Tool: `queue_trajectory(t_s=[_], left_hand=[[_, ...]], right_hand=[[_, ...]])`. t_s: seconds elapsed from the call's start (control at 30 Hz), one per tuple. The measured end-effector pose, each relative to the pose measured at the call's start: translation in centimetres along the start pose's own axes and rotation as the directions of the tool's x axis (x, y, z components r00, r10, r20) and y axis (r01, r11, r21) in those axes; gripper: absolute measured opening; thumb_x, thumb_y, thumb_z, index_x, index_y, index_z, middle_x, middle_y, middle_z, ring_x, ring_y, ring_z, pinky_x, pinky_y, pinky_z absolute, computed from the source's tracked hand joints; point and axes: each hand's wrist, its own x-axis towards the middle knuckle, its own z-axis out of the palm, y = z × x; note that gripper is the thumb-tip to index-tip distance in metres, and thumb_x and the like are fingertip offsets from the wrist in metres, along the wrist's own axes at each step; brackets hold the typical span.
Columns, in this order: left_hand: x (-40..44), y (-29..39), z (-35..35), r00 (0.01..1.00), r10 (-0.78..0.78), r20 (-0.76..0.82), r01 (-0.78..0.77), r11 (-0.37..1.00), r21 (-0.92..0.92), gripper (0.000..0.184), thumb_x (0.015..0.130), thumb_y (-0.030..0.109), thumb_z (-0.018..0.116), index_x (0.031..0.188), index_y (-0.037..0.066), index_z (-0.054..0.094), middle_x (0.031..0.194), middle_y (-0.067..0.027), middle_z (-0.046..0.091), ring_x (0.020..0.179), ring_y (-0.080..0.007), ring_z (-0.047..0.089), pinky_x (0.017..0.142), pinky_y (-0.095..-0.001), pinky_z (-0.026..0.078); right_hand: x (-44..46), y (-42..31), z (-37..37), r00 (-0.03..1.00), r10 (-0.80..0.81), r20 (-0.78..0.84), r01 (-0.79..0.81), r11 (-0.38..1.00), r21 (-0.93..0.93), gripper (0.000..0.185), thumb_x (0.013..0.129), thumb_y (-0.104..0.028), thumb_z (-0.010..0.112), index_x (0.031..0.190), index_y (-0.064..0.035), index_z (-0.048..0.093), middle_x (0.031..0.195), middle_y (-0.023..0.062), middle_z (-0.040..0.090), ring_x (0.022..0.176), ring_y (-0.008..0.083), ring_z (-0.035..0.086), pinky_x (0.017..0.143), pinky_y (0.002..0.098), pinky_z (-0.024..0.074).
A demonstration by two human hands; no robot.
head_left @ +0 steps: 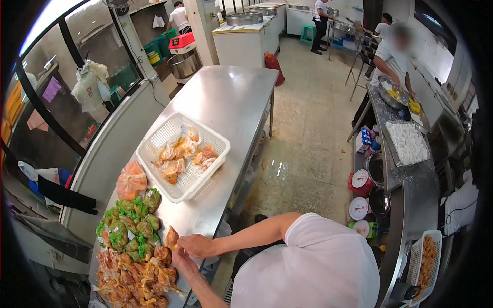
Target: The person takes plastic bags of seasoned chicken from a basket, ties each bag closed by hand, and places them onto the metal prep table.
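Observation:
My right hand [197, 246] is closed, its fingers at the lower end of a small plastic bag of orange-brown food [172, 238]. Just below it, my left hand [183, 260] is closed around the same bag, its fingers partly hidden. Beside my hands on the metal table lies a pile of similar orange-brown food bags [133, 277]. Further up are several bags with green contents or green ties [126, 226] and a larger bag of orange pieces [132, 180]. A white plastic basket [205, 182] beyond them holds several more filled bags.
The steel table [231, 92] runs away from me. Across the aisle, a co-worker [393, 59] works over a metal bowl [393, 97] beside a tray of white pieces [406, 143]. Red scales [360, 178] stand under that counter. Another basket [415, 256] holds brown food.

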Motion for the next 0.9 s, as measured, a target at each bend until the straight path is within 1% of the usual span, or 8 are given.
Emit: queue_trajectory(t_s=[0.2,0.33,0.43,0.53,0.63,0.77,0.8,0.9], left_hand=[[-2.2,1.8,4.1,0.997,-0.051,-0.066,0.05,0.999,-0.012,0.03,0.096,0.033,0.057,0.113,0.008,0.059,0.107,-0.0027,0.063,0.102,-0.0141,0.059,0.086,-0.0331,0.046],[-2.8,1.9,3.8,0.995,-0.06,-0.075,0.069,0.991,0.119,0.032,0.097,0.032,0.057,0.114,0.005,0.058,0.104,-0.0013,0.062,0.101,-0.0129,0.058,0.087,-0.0333,0.045],[-2.6,1.7,2.9,0.985,0.034,-0.169,0.073,0.806,0.588,0.031,0.093,0.024,0.061,0.115,0.003,0.056,0.107,-0.0035,0.06,0.104,-0.0157,0.056,0.087,-0.0326,0.043],[-3.9,2.7,6.1,0.869,0.491,-0.059,-0.259,0.552,0.793,0.035,0.081,0.008,0.063,0.114,0.0,0.055,0.122,-0.0095,0.054,0.113,-0.0225,0.051,0.095,-0.0379,0.039],[-2.9,0.2,5.0,0.947,0.309,0.09,-0.29,0.697,0.656,0.043,0.079,0.009,0.056,0.121,0.0,0.053,0.122,-0.0098,0.052,0.113,-0.0245,0.049,0.094,-0.0357,0.04],[-0.4,1.8,2.3,0.888,0.424,0.177,-0.331,0.322,0.887,0.047,0.08,0.011,0.049,0.126,-0.001,0.05,0.134,-0.0181,0.049,0.127,-0.0314,0.042,0.104,-0.0414,0.034],[0.1,2.9,3.0,0.856,0.454,0.246,-0.29,0.028,0.957,0.049,0.077,0.004,0.049,0.124,-0.008,0.048,0.133,-0.0227,0.047,0.124,-0.0399,0.042,0.106,-0.0445,0.032],[3.7,3.2,2.5,0.86,0.506,0.067,-0.169,0.158,0.973,0.046,0.078,0.006,0.052,0.122,-0.008,0.05,0.129,-0.0216,0.05,0.121,-0.0382,0.045,0.105,-0.0458,0.034]], right_hand=[[0.8,0.9,-0.2,1.0,-0.014,0.007,0.014,0.999,0.045,0.018,0.081,-0.009,0.055,0.094,-0.0011,0.045,0.084,0.017,0.056,0.077,0.0384,0.059,0.063,0.0463,0.0457],[1.8,1.4,-0.9,0.984,0.032,0.177,-0.028,0.999,-0.024,0.021,0.079,-0.015,0.061,0.09,-0.0003,0.051,0.086,0.0207,0.059,0.084,0.0396,0.059,0.068,0.0512,0.0447],[2.7,1.8,-1.9,0.958,0.084,0.275,-0.052,0.991,-0.121,0.02,0.077,-0.019,0.062,0.08,0.0001,0.055,0.081,0.021,0.06,0.079,0.04,0.059,0.067,0.0499,0.046],[3.6,2.0,-3.0,0.979,-0.023,0.201,0.042,0.995,-0.09,0.019,0.075,-0.017,0.06,0.07,0.0011,0.055,0.07,0.0213,0.06,0.071,0.0409,0.06,0.062,0.0484,0.0471],[6.3,1.5,-5.1,0.981,-0.064,0.184,0.044,0.993,0.111,0.016,0.073,-0.015,0.058,0.071,0.0004,0.055,0.07,0.0213,0.06,0.07,0.0416,0.06,0.062,0.0492,0.0464],[8.2,2.8,-7.4,0.993,-0.016,0.118,-0.013,0.97,0.242,0.014,0.074,-0.009,0.052,0.082,0.0015,0.057,0.07,0.0197,0.061,0.07,0.0416,0.059,0.064,0.0482,0.0461],[8.1,3.2,-7.9,0.998,-0.013,0.056,-0.001,0.969,0.247,0.015,0.075,-0.008,0.052,0.085,0.0018,0.057,0.07,0.0196,0.061,0.07,0.0413,0.059,0.065,0.0479,0.0464],[7.8,5.6,-11.3,0.998,0.048,0.04,-0.057,0.966,0.251,0.021,0.077,-0.006,0.054,0.096,0.001,0.059,0.077,0.0188,0.061,0.073,0.0382,0.061,0.066,0.0462,0.047]])
